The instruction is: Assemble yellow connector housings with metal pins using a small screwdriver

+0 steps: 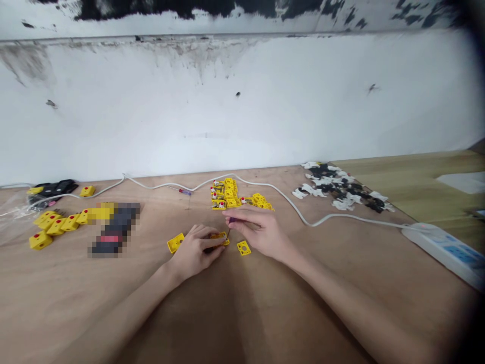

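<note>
Bare forearms reach in from the bottom of the view across a plywood worktop, which runs up to a stained white wall. At about 2 o'clock from the hands lies a heap of black and white plastic pieces. Farther round, at about 3 o'clock, sits a white power strip, and its white cord loops along the back of the worktop. At 12 o'clock stands a cluster of yellow plastic assemblies, with a red-and-blue screwdriver just to its left. At 9 o'clock, a row of yellow blocks with red dots lies beside a pixelated object that cannot be made out.

Nearer in, one yellow plate lies just beside the left hand, and another yellow plate lies under the right hand. The left hand is clenched, its fingers curled around a small yellow plastic part. The right hand pinches a purple-handled screwdriver, its shaft pointing down at the part; whether the tip touches it is hard to tell. The part looks light, stiff and easily dropped, so its edges seem the best place to hold it.
</note>
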`<action>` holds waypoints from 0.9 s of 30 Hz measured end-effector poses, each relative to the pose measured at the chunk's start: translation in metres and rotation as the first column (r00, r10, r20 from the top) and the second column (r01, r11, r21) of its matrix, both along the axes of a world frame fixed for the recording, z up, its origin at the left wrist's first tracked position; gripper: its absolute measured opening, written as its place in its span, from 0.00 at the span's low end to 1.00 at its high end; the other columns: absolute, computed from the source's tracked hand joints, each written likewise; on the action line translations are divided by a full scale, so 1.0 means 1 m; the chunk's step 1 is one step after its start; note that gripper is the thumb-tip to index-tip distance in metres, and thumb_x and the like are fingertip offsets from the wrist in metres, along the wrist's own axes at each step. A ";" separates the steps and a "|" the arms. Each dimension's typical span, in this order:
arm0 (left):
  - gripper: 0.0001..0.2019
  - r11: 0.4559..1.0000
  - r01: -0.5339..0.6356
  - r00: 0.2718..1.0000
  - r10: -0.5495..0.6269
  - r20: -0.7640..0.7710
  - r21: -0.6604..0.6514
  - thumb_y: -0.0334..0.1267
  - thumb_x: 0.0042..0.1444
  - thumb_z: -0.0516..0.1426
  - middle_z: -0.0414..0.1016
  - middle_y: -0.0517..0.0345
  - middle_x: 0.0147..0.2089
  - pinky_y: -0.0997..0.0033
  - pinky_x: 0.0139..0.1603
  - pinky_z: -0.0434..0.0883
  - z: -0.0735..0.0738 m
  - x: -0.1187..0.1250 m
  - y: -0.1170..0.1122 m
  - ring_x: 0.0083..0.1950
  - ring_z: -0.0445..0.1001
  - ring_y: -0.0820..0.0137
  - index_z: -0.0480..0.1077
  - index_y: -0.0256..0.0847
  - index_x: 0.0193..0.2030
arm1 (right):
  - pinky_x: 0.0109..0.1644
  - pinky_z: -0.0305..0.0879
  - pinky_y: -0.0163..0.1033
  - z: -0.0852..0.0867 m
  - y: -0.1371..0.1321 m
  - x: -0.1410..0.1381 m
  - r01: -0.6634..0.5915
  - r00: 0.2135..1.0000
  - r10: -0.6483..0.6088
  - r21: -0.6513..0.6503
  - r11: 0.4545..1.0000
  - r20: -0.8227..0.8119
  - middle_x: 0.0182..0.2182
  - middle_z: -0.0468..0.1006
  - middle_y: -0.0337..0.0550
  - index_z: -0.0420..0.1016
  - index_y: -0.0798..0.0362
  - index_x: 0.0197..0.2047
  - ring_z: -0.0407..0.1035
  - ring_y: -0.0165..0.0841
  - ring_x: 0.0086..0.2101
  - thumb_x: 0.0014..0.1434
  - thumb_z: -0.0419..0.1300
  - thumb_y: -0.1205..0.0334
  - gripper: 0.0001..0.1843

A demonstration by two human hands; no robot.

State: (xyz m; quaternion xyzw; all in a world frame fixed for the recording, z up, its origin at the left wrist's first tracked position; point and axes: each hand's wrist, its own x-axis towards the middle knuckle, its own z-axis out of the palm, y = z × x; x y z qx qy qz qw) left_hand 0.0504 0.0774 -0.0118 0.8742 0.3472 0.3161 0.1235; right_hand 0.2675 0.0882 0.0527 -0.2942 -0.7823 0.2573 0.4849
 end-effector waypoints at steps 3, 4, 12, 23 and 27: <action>0.09 1.000 -0.007 1.000 0.007 -0.004 -0.009 0.39 0.64 0.58 0.78 0.57 0.49 0.63 0.50 0.67 0.001 0.000 0.000 0.50 0.75 0.67 0.79 0.50 0.48 | 0.52 0.72 0.43 0.001 0.001 0.001 0.034 0.999 -0.034 -0.014 0.999 0.037 0.44 0.81 0.45 0.78 0.48 0.54 0.75 0.35 0.44 0.65 0.62 0.64 0.14; 0.09 1.000 -0.008 1.000 0.008 -0.005 -0.011 0.39 0.64 0.58 0.78 0.57 0.49 0.63 0.50 0.67 0.001 0.000 0.000 0.49 0.75 0.67 0.79 0.50 0.49 | 0.52 0.72 0.43 0.001 0.001 0.001 -0.003 0.999 0.005 -0.051 0.999 0.041 0.45 0.81 0.46 0.76 0.48 0.57 0.75 0.35 0.45 0.66 0.59 0.65 0.16; 0.10 1.000 -0.006 1.000 0.006 -0.014 -0.005 0.40 0.65 0.58 0.78 0.56 0.50 0.62 0.50 0.68 0.000 -0.001 0.000 0.50 0.75 0.65 0.79 0.50 0.49 | 0.52 0.71 0.42 0.010 -0.001 0.005 -0.003 0.985 0.001 0.010 1.000 0.170 0.44 0.81 0.45 0.77 0.49 0.54 0.75 0.35 0.45 0.67 0.57 0.68 0.15; 0.10 1.000 -0.006 1.000 0.006 -0.007 -0.010 0.39 0.64 0.58 0.78 0.54 0.50 0.61 0.49 0.68 0.003 0.001 -0.001 0.48 0.75 0.64 0.79 0.50 0.48 | 0.38 0.64 0.34 0.026 -0.005 0.008 0.104 0.911 -0.102 0.016 0.994 0.399 0.32 0.80 0.39 0.76 0.53 0.37 0.71 0.30 0.30 0.64 0.62 0.68 0.03; 0.10 1.000 -0.013 1.000 0.013 -0.001 -0.005 0.39 0.64 0.58 0.79 0.54 0.49 0.61 0.49 0.69 0.004 0.002 -0.001 0.48 0.75 0.65 0.79 0.49 0.48 | 0.43 0.65 0.36 0.034 0.002 0.010 0.017 0.826 -0.083 0.122 0.992 0.557 0.42 0.78 0.43 0.74 0.51 0.47 0.73 0.33 0.39 0.65 0.59 0.70 0.09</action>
